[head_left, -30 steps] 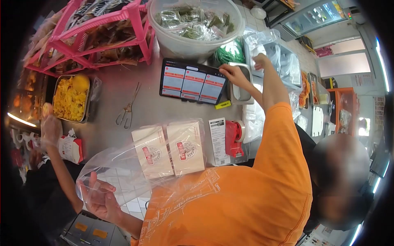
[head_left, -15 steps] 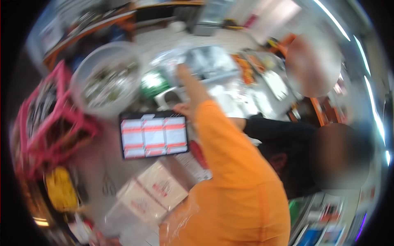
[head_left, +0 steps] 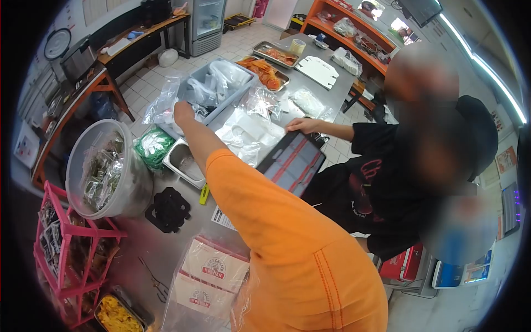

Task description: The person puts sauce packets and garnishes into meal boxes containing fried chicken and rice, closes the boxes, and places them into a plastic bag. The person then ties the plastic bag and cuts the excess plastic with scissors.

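Note:
My right hand [head_left: 182, 112] reaches out at the end of the orange sleeve, its fingers closed on a clear plastic bag [head_left: 161, 106] at the near left corner of a grey crate [head_left: 224, 98]. The crate holds more plastic bags. My left hand is out of view. Two printed cardboard boxes [head_left: 213, 266] lie side by side in a clear bag on the metal table, just in front of my body. A co-worker's hand [head_left: 303, 125] grips a dark tablet [head_left: 290, 166], partly hidden behind my sleeve.
On the left stand a tub of bagged leaves [head_left: 105, 166] and a pink rack [head_left: 69, 238]. Green string [head_left: 154, 146], a steel container [head_left: 186, 161], a black object [head_left: 168, 210], scissors [head_left: 155, 279] and yellow food [head_left: 117, 315] are around. A co-worker in black [head_left: 376, 182] stands right.
The view has swung right. The tablet has been lifted off the table and moved toward the co-worker in black, uncovering the black object. My left hand has left the view; my right stays by the crate.

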`<control>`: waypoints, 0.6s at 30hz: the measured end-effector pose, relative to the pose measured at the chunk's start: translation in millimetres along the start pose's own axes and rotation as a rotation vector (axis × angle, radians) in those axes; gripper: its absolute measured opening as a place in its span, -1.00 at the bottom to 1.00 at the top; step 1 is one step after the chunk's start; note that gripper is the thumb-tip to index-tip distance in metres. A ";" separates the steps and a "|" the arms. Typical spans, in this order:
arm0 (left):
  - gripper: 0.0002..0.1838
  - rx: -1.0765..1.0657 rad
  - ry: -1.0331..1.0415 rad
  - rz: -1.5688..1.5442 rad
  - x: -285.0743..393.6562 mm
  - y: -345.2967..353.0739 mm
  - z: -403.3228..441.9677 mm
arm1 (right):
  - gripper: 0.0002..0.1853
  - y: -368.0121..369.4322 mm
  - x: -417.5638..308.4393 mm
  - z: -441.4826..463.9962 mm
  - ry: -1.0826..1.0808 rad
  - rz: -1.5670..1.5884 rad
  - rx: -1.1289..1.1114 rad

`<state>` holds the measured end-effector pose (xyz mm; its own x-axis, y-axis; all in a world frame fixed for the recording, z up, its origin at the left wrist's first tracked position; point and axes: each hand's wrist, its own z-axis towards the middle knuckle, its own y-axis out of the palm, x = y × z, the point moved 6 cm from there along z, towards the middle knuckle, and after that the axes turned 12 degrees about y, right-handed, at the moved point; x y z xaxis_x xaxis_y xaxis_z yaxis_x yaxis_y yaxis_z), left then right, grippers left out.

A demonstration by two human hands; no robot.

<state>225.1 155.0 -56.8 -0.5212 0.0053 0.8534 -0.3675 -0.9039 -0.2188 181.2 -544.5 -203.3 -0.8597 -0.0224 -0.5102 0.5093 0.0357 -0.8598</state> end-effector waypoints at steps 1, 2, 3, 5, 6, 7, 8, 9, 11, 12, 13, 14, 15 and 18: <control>-0.20 0.004 -0.002 -0.002 -1.5 -1.4 -0.1 | -0.78 -3.8 1.3 -0.8 0.002 0.014 0.038; -0.20 0.005 -0.004 -0.002 -2.2 -3.6 -0.3 | -0.78 -5.7 3.9 -1.6 0.004 0.022 0.033; -0.19 0.006 -0.003 -0.003 -3.1 -5.2 -0.6 | -0.78 -10.4 7.6 0.3 0.010 -0.011 0.054; -0.19 0.007 -0.002 -0.011 -4.4 -9.5 -1.7 | -0.72 -22.0 6.9 2.2 -0.035 -0.059 0.150; -0.18 0.008 -0.002 -0.010 -5.1 -11.8 -2.2 | -0.72 -27.9 3.0 -6.3 -0.027 -0.049 0.146; -0.18 0.011 -0.002 -0.013 -5.9 -13.6 -2.9 | -0.66 -50.8 -0.9 -15.9 0.029 0.051 0.308; -0.18 0.014 -0.007 -0.018 -8.1 -17.5 -4.4 | -0.59 -71.4 -1.4 -27.3 0.088 0.149 0.471; -0.17 0.011 -0.009 -0.020 -10.5 -21.4 -5.9 | -0.59 -75.8 -6.3 -26.3 0.098 0.156 0.472; -0.16 0.022 -0.020 -0.021 -18.4 -34.5 -10.3 | -0.56 -83.8 -0.5 -12.7 0.352 0.454 0.521; -0.16 0.031 -0.027 -0.025 -22.1 -41.3 -12.5 | -0.48 -92.4 0.0 -7.0 0.362 0.622 0.432; -0.14 0.141 -0.090 -0.128 -7.6 -24.9 -2.7 | -0.39 -102.8 -2.5 -3.5 0.369 0.788 0.340; -0.14 0.137 -0.086 -0.123 -11.8 -29.0 -3.5 | -0.43 -114.4 -13.1 0.9 0.286 0.848 0.296; -0.15 0.083 -0.078 -0.239 -21.0 -29.1 -2.8 | -0.46 -126.0 -25.4 -3.3 0.202 0.907 0.249; -0.15 0.032 0.017 -0.304 -0.8 -10.7 4.1 | -0.66 -172.8 -78.7 -65.1 -0.079 1.329 -0.005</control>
<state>232.6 162.9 -53.2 -0.4038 0.2844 0.8695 -0.4841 -0.8729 0.0607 158.4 -483.8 -13.3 0.2921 -0.0255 -0.9561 0.9540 0.0789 0.2893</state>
